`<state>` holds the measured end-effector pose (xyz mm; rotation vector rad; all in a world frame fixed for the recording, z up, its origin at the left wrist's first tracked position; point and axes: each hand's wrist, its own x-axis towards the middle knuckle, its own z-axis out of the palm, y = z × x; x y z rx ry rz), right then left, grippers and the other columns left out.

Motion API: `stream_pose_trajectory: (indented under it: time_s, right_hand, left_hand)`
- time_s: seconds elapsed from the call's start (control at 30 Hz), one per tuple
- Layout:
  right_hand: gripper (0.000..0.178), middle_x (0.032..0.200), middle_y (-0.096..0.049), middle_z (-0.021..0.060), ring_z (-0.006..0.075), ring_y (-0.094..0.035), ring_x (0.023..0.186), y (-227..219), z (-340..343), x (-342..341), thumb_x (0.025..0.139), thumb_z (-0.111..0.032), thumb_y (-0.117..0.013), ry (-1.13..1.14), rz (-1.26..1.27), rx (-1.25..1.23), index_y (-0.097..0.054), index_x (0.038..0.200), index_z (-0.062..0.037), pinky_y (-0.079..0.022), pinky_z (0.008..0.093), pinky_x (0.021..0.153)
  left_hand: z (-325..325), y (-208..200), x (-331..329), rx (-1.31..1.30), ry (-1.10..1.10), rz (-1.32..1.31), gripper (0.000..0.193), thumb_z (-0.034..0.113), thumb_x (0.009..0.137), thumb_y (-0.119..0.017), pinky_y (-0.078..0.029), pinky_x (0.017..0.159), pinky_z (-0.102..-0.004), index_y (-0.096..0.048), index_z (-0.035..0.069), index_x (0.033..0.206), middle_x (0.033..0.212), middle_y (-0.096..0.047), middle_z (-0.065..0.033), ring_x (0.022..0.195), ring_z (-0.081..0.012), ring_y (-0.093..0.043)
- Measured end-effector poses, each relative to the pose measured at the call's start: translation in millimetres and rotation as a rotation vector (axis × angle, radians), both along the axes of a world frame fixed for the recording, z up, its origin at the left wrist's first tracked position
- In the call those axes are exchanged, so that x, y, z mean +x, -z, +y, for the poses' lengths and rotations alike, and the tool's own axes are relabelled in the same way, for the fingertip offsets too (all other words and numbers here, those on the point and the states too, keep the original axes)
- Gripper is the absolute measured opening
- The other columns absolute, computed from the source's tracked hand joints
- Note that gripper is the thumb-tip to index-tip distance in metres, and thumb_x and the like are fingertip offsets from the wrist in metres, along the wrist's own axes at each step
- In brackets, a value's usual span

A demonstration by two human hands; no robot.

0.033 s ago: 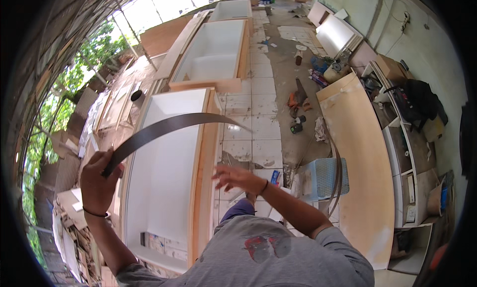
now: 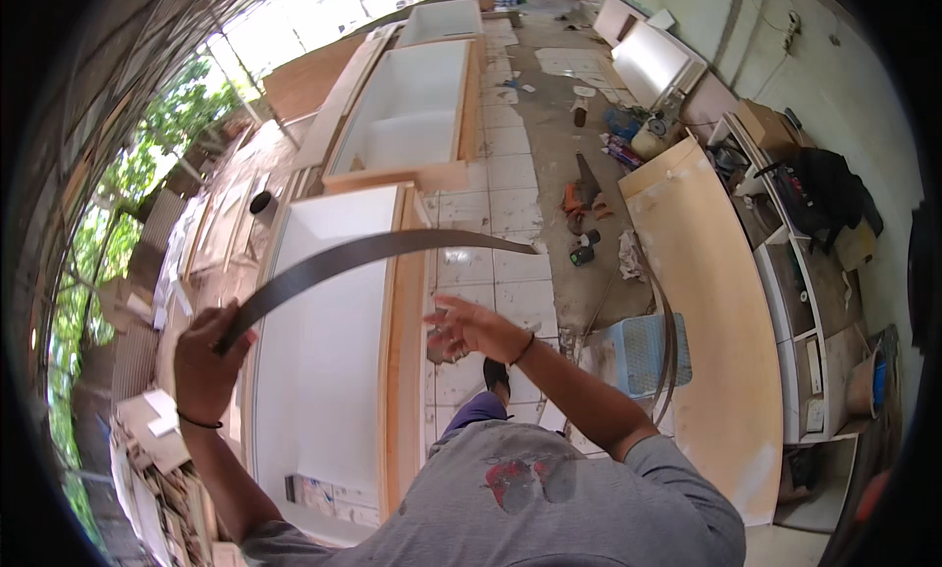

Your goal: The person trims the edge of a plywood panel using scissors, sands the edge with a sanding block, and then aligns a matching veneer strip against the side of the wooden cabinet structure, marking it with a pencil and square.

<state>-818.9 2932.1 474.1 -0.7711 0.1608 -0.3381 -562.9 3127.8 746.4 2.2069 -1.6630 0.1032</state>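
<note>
My left hand [image 2: 208,363] is closed on one end of a long, thin, dark brown strip [image 2: 378,246], which looks like edge banding. From there the strip arches to the right over a white cabinet carcass [image 2: 324,361] with light wooden edges, and its free end hangs above the tiled floor. My right hand [image 2: 473,330] is held out below the strip, fingers apart and nothing in them, just right of the carcass's wooden edge. Another curved dark strip [image 2: 669,346] hangs beside a blue plastic stool [image 2: 643,356] to my right.
More white carcasses [image 2: 407,91] lie in line farther ahead. A large plywood panel [image 2: 721,341] leans along the right side. On the floor are a handsaw [image 2: 589,180], orange tools [image 2: 574,204] and a cordless drill [image 2: 585,248]. Shelving [image 2: 800,302] stands by the wall.
My left hand has shifted slightly right with the strip, whose free end now reaches farther right and is straighter. A shoe now shows on the tiles below my right hand.
</note>
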Motion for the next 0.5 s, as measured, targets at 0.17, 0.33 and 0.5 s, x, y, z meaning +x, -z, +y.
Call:
stream_pose_trajectory:
  time_s: [0.17,0.33,0.5]
  right_hand:
    - [0.064,0.142,-0.042,0.0091,0.0294,-0.042,0.13,-4,-149,-19,0.093,-0.04,-0.059,0.47,-0.137,0.151,-0.025,0.144,-0.0222,-0.041,0.0487,0.096]
    - [0.041,0.107,-0.063,0.0045,0.021,-0.06,0.103,-49,-245,-68,0.091,-0.032,-0.064,0.852,-0.142,-0.015,-0.048,0.121,-0.0106,-0.05,0.0377,0.086]
    - [0.029,0.076,-0.064,0.006,0.0136,-0.061,0.056,-15,-354,-136,0.087,-0.033,-0.07,1.123,0.152,-0.128,-0.06,0.093,-0.0062,-0.048,0.0258,0.045]
  left_hand:
    - [-143,58,40,0.342,0.191,0.379,0.035,0.016,0.085,-0.07,-0.048,0.067,-0.0285,-0.064,-0.005,0.111,0.09,-0.066,-0.013,0.07,-0.0166,-0.061]
    - [-272,159,56,0.833,0.416,0.856,0.029,0.019,0.094,-0.06,-0.054,0.079,-0.0296,-0.066,-0.006,0.108,0.096,-0.069,-0.0086,0.085,-0.0148,-0.067]
    - [-394,201,-12,1.134,0.601,1.118,0.04,0.031,0.098,-0.054,-0.052,0.086,-0.0316,-0.064,-0.005,0.113,0.105,-0.07,-0.0122,0.096,-0.0195,-0.067]
